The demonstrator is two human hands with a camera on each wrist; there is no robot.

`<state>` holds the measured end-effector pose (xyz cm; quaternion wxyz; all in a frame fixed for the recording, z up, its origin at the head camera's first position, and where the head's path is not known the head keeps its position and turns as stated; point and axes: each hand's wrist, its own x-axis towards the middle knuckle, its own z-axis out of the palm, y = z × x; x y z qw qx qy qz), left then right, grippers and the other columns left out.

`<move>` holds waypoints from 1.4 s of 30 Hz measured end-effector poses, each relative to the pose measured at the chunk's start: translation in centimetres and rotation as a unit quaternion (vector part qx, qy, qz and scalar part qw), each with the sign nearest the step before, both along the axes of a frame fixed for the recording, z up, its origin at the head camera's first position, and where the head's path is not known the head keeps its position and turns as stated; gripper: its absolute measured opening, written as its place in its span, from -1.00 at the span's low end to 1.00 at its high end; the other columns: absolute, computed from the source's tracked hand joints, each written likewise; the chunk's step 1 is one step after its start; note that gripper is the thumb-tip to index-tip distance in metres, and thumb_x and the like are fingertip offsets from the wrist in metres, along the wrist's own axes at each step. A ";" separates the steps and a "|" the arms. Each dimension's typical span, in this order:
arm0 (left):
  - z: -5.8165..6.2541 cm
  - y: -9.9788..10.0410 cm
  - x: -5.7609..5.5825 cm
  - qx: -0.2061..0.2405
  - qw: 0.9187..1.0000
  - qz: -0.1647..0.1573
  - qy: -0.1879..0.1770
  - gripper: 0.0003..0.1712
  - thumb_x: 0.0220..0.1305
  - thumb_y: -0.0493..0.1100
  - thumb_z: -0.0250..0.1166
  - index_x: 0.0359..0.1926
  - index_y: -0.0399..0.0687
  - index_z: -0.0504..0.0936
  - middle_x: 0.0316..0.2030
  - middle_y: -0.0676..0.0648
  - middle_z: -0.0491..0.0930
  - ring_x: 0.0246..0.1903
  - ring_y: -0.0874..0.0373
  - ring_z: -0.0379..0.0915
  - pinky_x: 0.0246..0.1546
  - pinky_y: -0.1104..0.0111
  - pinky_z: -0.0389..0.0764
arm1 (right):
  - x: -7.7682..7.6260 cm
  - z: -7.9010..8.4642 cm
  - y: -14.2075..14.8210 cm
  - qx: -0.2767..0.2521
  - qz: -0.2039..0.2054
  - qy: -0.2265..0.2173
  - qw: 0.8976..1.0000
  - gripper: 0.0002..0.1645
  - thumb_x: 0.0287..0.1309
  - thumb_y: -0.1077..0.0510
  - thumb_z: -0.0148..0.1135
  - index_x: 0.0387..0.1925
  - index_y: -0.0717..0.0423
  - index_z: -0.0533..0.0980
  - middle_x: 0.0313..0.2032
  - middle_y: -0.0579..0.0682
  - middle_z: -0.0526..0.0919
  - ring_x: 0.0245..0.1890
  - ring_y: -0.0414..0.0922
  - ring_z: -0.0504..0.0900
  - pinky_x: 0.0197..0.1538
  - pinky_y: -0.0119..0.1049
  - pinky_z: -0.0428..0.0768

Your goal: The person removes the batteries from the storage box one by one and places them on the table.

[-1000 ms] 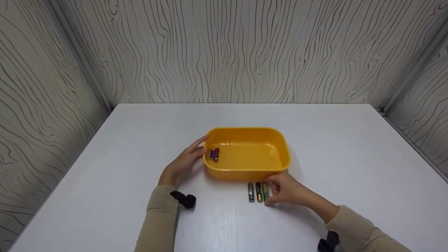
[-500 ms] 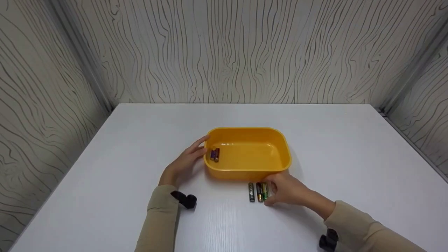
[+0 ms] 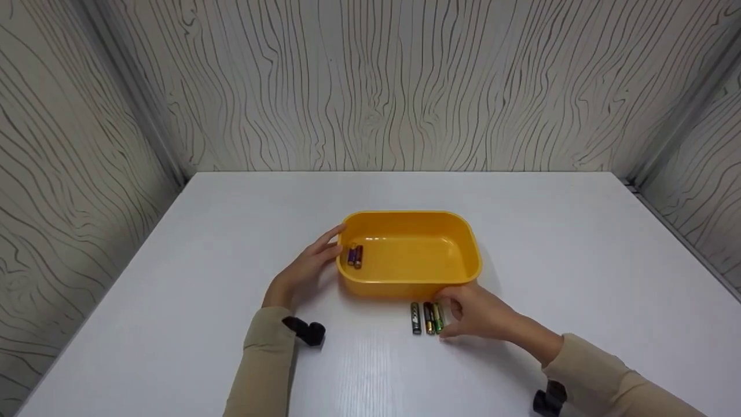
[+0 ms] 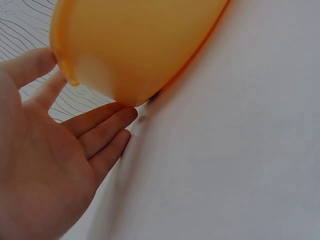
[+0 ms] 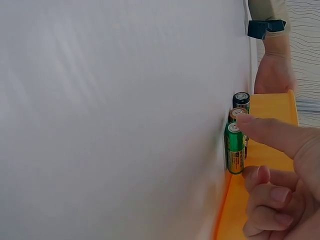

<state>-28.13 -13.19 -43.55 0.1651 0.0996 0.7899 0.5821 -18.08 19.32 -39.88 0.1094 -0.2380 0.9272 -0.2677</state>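
My left hand [image 3: 302, 269] touches the left side of a yellow plastic bin [image 3: 399, 289] with extended fingers. In the left wrist view these fingers [image 4: 102, 132] lie mostly straight against the bin's wall and rim. Beneath the bin's front wall, my right hand [image 3: 477, 311] pinches a green-and-gold battery [image 5: 235, 152] end to end, thumb on the near end and index finger at the far end. Left of it a black-and-gold battery [image 3: 429, 318] lies very close, and a dark battery [image 3: 415, 318] lies slightly apart. Two purplish batteries [image 3: 358, 256] lie inside the bin at its left.
The white table [image 3: 173, 324] carries the bin near its middle. Wood-grain patterned panels [image 3: 370, 87] stand behind the table and at both sides. Each wrist wears a small black camera mount [image 3: 310, 332].
The green battery has tilted slightly, and my right thumb has shifted a little to the right. My left hand and the bin stay almost still.
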 end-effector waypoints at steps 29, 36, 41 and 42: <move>-0.1 0.1 -0.1 0.013 1.000 0.012 -0.013 -0.48 0.43 0.11 0.02 0.36 0.62 0.24 0.49 0.15 0.11 0.50 -0.01 0.04 0.51 -0.17 -0.19 | -1.7 4.4 -1.5 -0.110 0.011 -0.048 0.993 -0.49 0.05 0.01 0.42 -0.04 0.25 0.56 -0.47 -0.07 0.51 -0.48 -0.29 0.41 -0.37 -0.58 0.48; -0.1 0.0 -0.1 0.023 1.000 0.010 -0.015 -0.46 0.41 0.11 0.05 0.37 0.57 0.23 0.48 0.07 0.17 0.49 -0.03 0.06 0.52 -0.16 -0.17 | -3.1 4.6 -3.4 -0.139 0.011 -0.035 0.990 -0.56 0.06 0.07 0.41 -0.07 0.25 0.58 -0.51 -0.05 0.50 -0.51 -0.28 0.39 -0.40 -0.57 0.44; -0.1 0.0 0.0 0.022 1.000 0.008 -0.013 -0.45 0.41 0.12 0.06 0.38 0.54 0.23 0.45 0.00 0.21 0.48 -0.05 0.08 0.52 -0.15 -0.15 | -4.1 4.8 -4.5 -0.156 -0.007 -0.043 0.987 -0.57 0.08 0.09 0.40 -0.05 0.25 0.57 -0.51 -0.08 0.48 -0.52 -0.23 0.37 -0.46 -0.55 0.42; -0.1 0.0 0.0 0.019 1.000 0.008 -0.013 -0.45 0.41 0.13 0.06 0.38 0.55 0.23 0.46 0.01 0.21 0.48 -0.05 0.08 0.52 -0.15 -0.16 | -4.3 4.8 -4.7 -0.158 -0.011 -0.049 0.986 -0.56 0.08 0.08 0.39 -0.04 0.24 0.57 -0.51 -0.09 0.47 -0.51 -0.22 0.37 -0.47 -0.55 0.42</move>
